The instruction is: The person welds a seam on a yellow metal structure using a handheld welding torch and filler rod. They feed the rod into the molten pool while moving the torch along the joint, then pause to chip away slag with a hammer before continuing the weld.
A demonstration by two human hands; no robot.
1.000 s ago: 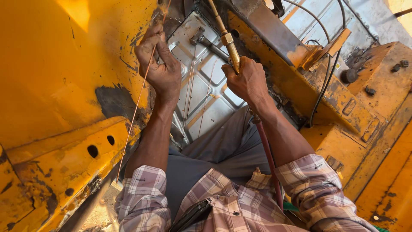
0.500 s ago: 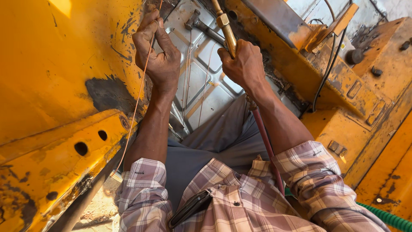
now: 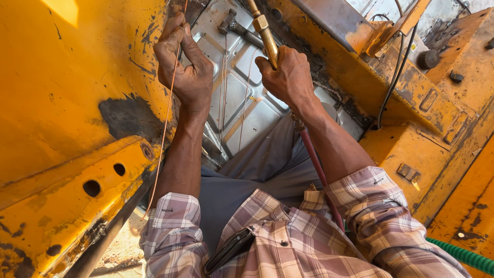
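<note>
brass torch [image 3: 265, 36] rises from the right hand [image 3: 290, 77], which is wrapped tight around its handle, fingers curled and pressed together about the tube; the brass tube with its hexagonal nut runs up and out of the top edge of the view, so its tip is not seen. a red hose [image 3: 316, 170] comes out below the same fist, runs down along the right forearm and passes over the plaid sleeve [image 3: 375, 206]. the left hand [image 3: 188, 67] is raised against the yellow metal panel [image 3: 67, 98], its fingers bent and pinching a thin copper-coloured rod [image 3: 165, 128] that hangs down past the wrist and along the left forearm to the rolled cuff. just beside that hand the yellow paint bears a dark scorched patch [image 3: 128, 118]. under the patch a yellow beam [image 3: 77, 190] with round holes slants across the lower left. between the two hands lies a ribbed grey sheet-metal floor [image 3: 242, 98], and a hammer [image 3: 239, 30] rests on it near the top, close to the torch. grey trousers [image 3: 257, 170] show below the forearms. a dark flat case [image 3: 229, 249] sticks out of the shirt pocket. on the right stands more yellow bodywork [image 3: 427, 118] with black cables [image 3: 393, 77] running over it, and a green corrugated hose [image 3: 460, 256] crosses the lower right corner.
</note>
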